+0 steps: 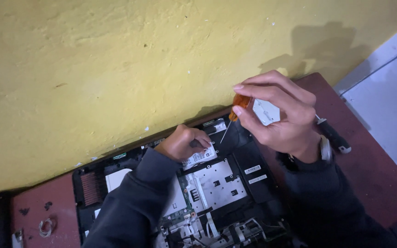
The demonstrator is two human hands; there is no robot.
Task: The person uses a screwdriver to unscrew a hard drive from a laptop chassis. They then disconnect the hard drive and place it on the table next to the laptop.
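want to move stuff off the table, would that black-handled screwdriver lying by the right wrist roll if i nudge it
The black-handled screwdriver probably rolls: its handle looks round and it lies loose on the flat reddish table. It looks stiff and light for its size, easy to lift. Its ribbed-looking grip likely isn't slippery.

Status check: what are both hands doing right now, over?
Right hand grips orange-handled screwdriver, tip down. Left hand pressing inside opened laptop. Second screwdriver lies beside the wrist.

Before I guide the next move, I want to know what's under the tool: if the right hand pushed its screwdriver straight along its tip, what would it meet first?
Probably the open laptop beside the left hand; depth is unclear.
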